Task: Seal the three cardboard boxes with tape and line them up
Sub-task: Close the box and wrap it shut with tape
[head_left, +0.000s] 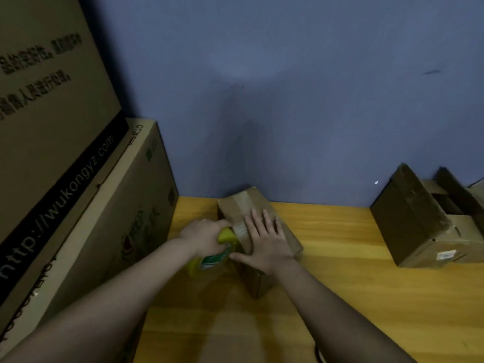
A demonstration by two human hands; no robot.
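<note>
A small closed cardboard box (pixel 243 205) stands on the wooden table (pixel 353 284) near the blue wall, with a strip of clear tape running across its top. My right hand (pixel 264 238) lies flat on the box top, fingers straight, pressing the tape down. My left hand (pixel 203 238) grips a yellow and green tape dispenser (pixel 222 247) against the box's left edge. A second cardboard box (pixel 416 224) sits at the right with its top flaps standing open. Past it, at the frame's right edge, a sliver of another box (pixel 478 189) shows.
Two big printed cartons lean at the left: the lower one (pixel 110 218) borders the table's left side, and a larger one (pixel 44 113) rests against it. The blue wall (pixel 288 100) closes off the back of the table.
</note>
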